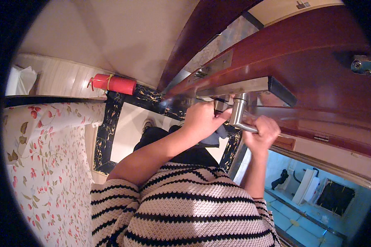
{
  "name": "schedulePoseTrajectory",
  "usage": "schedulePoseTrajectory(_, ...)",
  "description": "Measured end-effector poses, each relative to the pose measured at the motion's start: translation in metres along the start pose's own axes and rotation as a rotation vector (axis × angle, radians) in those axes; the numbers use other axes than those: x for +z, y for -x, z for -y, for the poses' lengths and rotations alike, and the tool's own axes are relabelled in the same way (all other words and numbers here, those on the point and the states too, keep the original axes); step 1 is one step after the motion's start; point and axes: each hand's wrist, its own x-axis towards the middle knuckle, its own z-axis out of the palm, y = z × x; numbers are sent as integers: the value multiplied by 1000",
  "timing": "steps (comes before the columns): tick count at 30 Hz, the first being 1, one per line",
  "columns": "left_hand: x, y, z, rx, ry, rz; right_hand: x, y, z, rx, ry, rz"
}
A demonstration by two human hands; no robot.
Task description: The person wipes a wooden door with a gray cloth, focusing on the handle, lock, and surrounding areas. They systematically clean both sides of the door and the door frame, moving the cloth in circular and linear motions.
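A dark red wooden door (315,58) stands at the right, its edge facing me with a metal latch plate (210,68) set in it. On its face is a metal handle plate (235,87) with a brushed lever handle (238,112). My right hand (262,132) wraps around the free end of the lever. My left hand (202,119) is beside the plate, fingers curled around a small dark metal lock part (221,106), thumb reaching toward the lever. A grey-blue cloth-like thing (208,140) shows below my left forearm; whether it is held cannot be told.
A red fire extinguisher (119,84) lies by the wall at upper left. A cloth with a berry print (55,166) covers furniture at my left. Dark door frame (188,43) rises ahead. At lower right, a blue-lit tiled room (293,213) opens beyond a sill.
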Motion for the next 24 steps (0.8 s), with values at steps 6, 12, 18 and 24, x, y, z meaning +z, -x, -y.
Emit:
schedulePoseTrajectory(6,17,-2,3,-227,642,89,-18,-11,12,159,107,251)
schedulePoseTrajectory(12,21,-2,8,-154,448,28,10,1,9,239,-194,220)
schedulePoseTrajectory(18,19,-2,6,-71,194,-86,53,25,13,327,-580,-31)
schedulePoseTrajectory(24,12,-8,5,-65,58,-19,56,23,10,305,-545,-65)
